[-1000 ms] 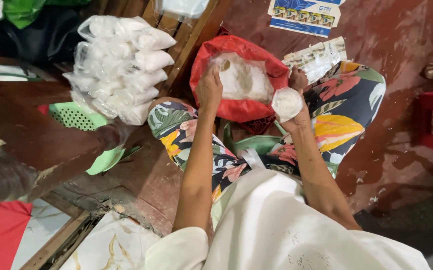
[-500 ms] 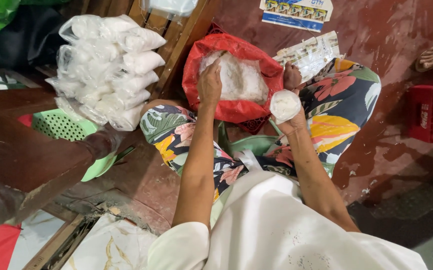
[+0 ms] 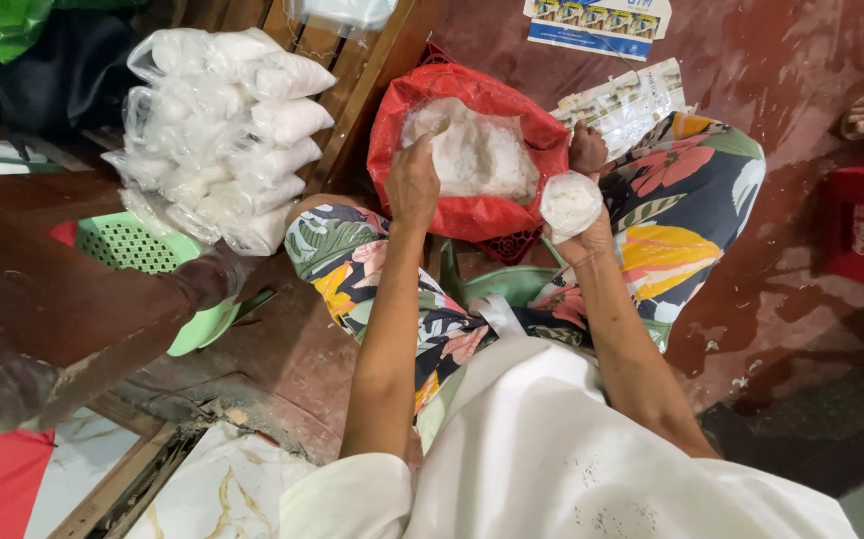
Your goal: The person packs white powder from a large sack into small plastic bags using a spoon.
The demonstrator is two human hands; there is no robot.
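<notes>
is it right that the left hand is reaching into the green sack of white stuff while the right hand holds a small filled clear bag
Not quite: the sack is red, not green, as the head view shows. The rest holds: the left hand reaches into its white contents, and the right hand holds a small filled clear bag.

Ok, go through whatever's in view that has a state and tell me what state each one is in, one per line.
red sack: open at the top, white grains showing inside
small clear bag: partly filled, held upright
right hand: closed around the small clear bag
left hand: reaching into the red sack's mouth
stack of filled bags: filled and piled up
green basket: lying partly under the wood
</notes>
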